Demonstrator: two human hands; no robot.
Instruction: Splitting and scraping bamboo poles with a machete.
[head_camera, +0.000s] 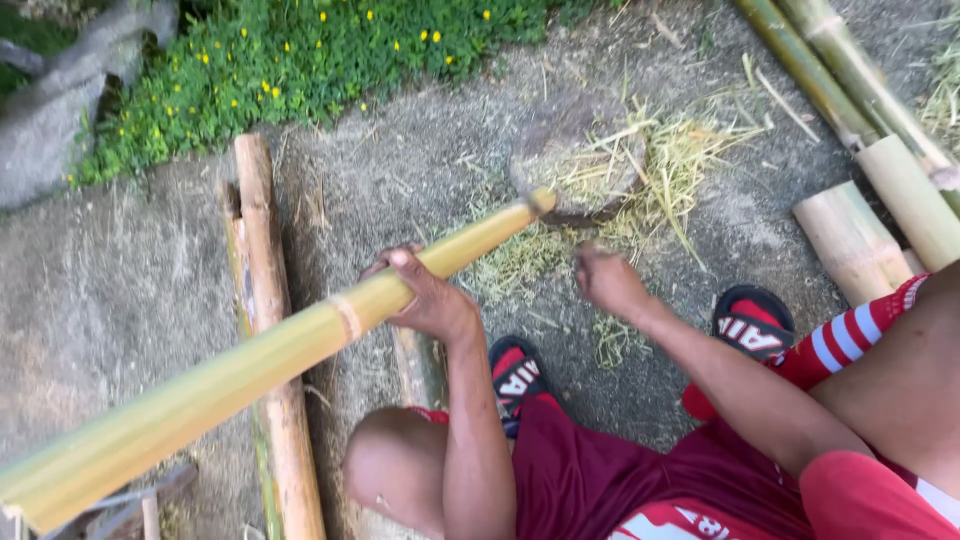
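Bamboo pole braced on stone

Head view: left hand (432, 300) clenched the bamboo pole (270, 355) near its middle, tip resting on a stone (570, 150). Right hand (608, 280) was closed; on what, unclear. Pole probably stiff, smooth, light; best gripped by the node.

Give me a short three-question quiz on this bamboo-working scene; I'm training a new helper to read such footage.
1. True or false: the left hand grips the long split bamboo pole.
2. The pole's far end rests on: A) a flat stone B) a bucket C) the grass.
3. What does the right hand visibly hold?

Key: 1 true. 2 A. 3 Nothing that can be made out; it is closed and blurred, hovering over the straw-like shavings.
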